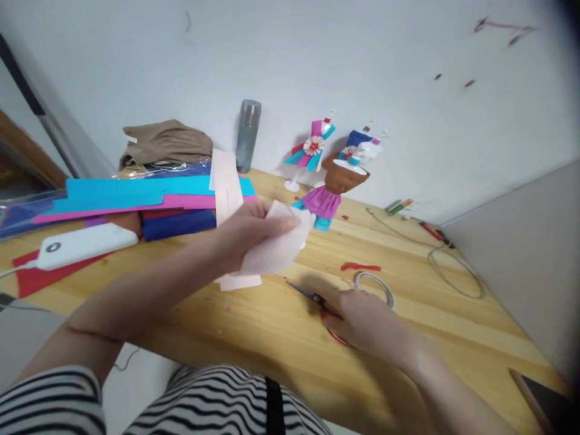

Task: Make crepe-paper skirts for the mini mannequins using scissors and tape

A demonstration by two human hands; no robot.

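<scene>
My left hand is closed on a piece of pale pink paper, pinched between thumb and fingers above the table. Low over the tabletop, my right hand grips red-handled scissors, their dark blades pointing to the left. Part of the handles is hidden under the fingers. Just behind this hand lie a whitish ring like a tape roll and a red strip. Longer pale pink strips lie beyond and under my left hand.
Blue and magenta paper sheets lie at left, near a white power bank and brown cloth. A grey bottle stands by the wall. Paper-decorated figures stand behind, one with a magenta skirt. A cable curls at right.
</scene>
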